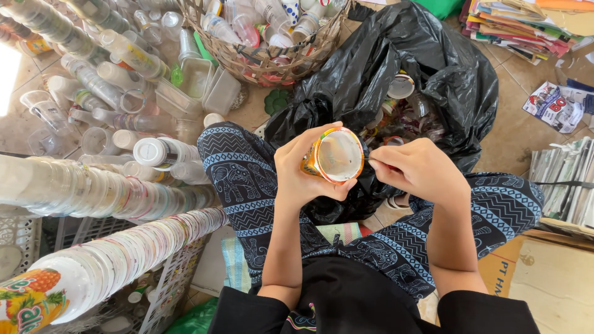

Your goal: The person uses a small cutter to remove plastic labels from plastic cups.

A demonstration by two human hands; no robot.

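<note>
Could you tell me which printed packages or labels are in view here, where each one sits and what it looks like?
Orange and yellow printed plastic cup: held in left hand, round, whitish inside.
Fruit-printed cup end: bottom left, capping a long white cup stack, yellow, orange, green.
Red and white printed wrapper: right floor, flat, crumpled.
Colourful paper stack: top right, many-coloured edges.
Brown cardboard sheet: beside right knee, dark lettering.

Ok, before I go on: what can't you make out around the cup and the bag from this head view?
- Cup: outer side hidden by the left hand.
- Right hand: what its fingertips pinch at the rim is too thin to identify.
- Black bag: contents mostly hidden by its folds.
- Stacked cups: row cut off by the left edge.
</note>
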